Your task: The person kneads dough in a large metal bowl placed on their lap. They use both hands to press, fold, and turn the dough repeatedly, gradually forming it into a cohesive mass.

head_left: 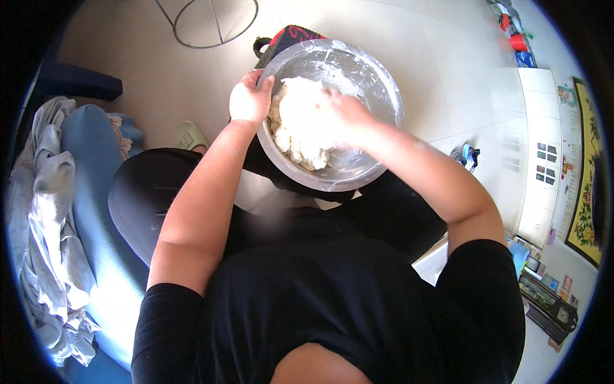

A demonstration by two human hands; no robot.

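A wide metal bowl (pixel 382 83) stands in front of me between my knees, its inner wall smeared with white flour. In its left half lies a rough, lumpy mass of pale dough (pixel 295 128), partly washed out by glare. My left hand (pixel 251 100) is closed on the bowl's left rim, with the thumb on the inner side. Over the right side of the dough, my right hand (pixel 348 116) reaches into the bowl with its fingers at the dough. Motion blurs those fingers, and their exact shape does not show.
Under the bowl is a dark support with a red-patterned cover (pixel 295 33). A blue sofa (pixel 96 153) with rumpled silvery cloth (pixel 54 217) is at my left. Beyond are a round metal frame (pixel 217 45) and a green slipper (pixel 190 134); shoes (pixel 470 157) lie on the right.
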